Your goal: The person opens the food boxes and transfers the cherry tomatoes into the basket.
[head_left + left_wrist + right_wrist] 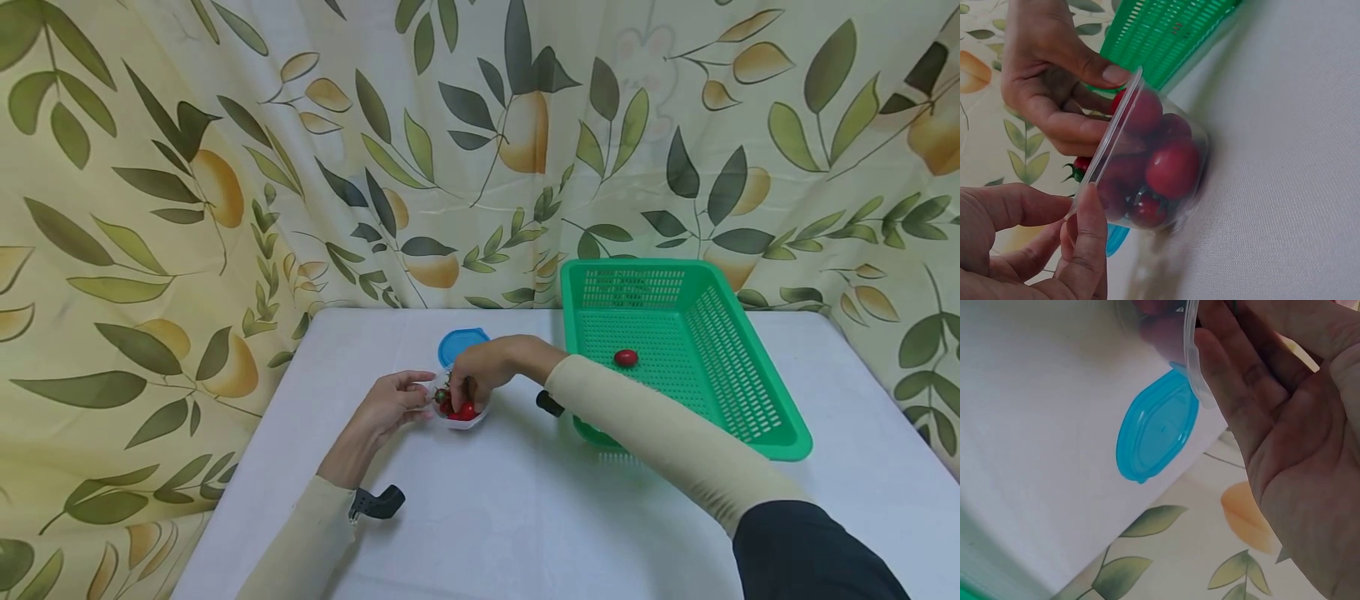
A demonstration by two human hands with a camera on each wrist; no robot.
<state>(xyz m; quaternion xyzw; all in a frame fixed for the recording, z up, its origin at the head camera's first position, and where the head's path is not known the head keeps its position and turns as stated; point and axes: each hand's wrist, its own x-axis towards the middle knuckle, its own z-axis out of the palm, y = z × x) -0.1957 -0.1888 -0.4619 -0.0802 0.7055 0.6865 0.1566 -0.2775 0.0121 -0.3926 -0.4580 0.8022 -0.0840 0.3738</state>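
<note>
A small clear plastic container [1194, 169] full of red cherry tomatoes [1172, 167] stands on the table. My left hand [390, 406] pinches its rim between thumb and fingers, seen close up in the left wrist view. Over the container, my right hand [483, 367] reaches its fingers in among the tomatoes. Its thumb and fingers stand apart around the upper tomatoes, and the fingertips are partly hidden. One tomato with a green stem [1077, 167] sticks up above the rim. Behind the container lies a blue lid [1160, 428].
To the right stands a green perforated basket [750, 367] with a single cherry tomato [626, 357] in it; my right forearm crosses its near corner. A white cloth [480, 517] covers the table. A leaf-patterned curtain [300, 225] hangs behind and to the left.
</note>
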